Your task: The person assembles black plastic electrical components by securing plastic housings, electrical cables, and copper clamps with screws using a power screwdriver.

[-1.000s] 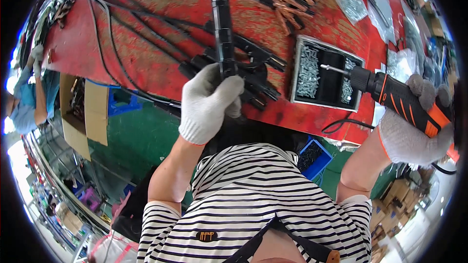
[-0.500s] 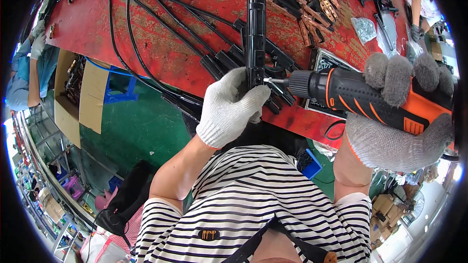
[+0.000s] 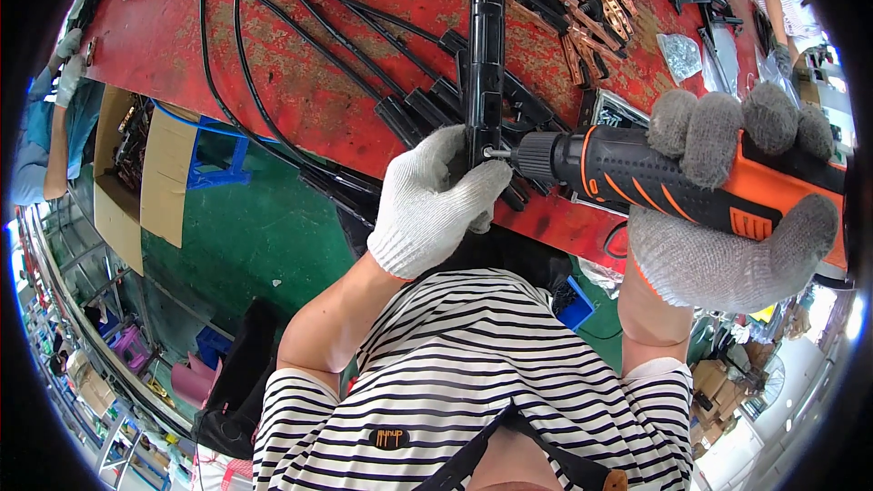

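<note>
In my left hand [image 3: 426,205], in a white knit glove, the lower end of a long black tubular handle [image 3: 486,55] is gripped between thumb and fingers. The tube stands lengthwise away from me over the table. My right hand [image 3: 718,259], in a greyish glove, is wrapped round an orange and black power screwdriver [image 3: 668,173], which lies level and points left. Its bit [image 3: 499,154] meets the side of the tube near its lower end, just above my left thumb. Any screw at the tip is too small to make out.
Black cables [image 3: 314,50] with black sleeves cross the red worn table [image 3: 300,118]. Copper clamp parts [image 3: 582,23] are heaped at the back, beside a clear plastic bag [image 3: 679,56]. A tray of screws [image 3: 614,112] sits behind the screwdriver. Left stands a cardboard box [image 3: 164,173]; co-workers' arms show at both sides.
My right hand has moved left with the screwdriver, bringing its bit up to the tube. The tube and my left hand have shifted slightly right in the picture.
</note>
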`<state>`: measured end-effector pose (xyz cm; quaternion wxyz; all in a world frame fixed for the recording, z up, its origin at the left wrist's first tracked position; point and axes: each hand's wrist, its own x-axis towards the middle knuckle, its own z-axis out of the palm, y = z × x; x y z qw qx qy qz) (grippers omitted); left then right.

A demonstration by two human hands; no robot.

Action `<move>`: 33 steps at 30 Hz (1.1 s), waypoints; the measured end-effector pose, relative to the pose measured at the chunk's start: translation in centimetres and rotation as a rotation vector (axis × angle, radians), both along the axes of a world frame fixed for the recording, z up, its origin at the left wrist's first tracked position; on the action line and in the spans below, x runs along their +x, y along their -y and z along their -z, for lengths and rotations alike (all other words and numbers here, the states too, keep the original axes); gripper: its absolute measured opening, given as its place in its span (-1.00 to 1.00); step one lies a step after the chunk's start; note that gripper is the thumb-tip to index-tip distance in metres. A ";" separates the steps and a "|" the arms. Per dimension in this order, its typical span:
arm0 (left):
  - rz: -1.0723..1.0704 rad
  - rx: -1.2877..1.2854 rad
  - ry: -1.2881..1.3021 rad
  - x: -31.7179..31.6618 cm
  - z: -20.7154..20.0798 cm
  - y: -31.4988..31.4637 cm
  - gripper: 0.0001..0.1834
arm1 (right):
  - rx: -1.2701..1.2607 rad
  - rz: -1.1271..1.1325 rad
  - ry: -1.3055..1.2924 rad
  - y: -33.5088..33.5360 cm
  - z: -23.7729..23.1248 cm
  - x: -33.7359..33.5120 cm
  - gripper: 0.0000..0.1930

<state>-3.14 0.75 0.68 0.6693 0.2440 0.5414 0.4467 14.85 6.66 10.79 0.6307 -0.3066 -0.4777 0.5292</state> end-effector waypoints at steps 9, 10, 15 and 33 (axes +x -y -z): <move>0.000 -0.019 -0.027 0.2 -0.3 -0.1 -0.70 | 0.021 -0.033 0.029 -0.4 0.0 0.0 -0.52; 0.011 -0.023 -0.058 0.3 -0.4 -0.2 -0.71 | 0.079 -0.137 0.030 -0.7 0.2 0.1 -0.52; -0.035 -0.050 -0.074 0.3 -0.7 0.0 -0.74 | 0.018 -0.108 -0.066 -0.3 -0.4 -2.3 -0.50; -0.001 -0.015 -0.094 0.6 -0.4 -0.1 -0.75 | 0.422 0.112 0.561 -4.4 2.8 -0.1 -0.52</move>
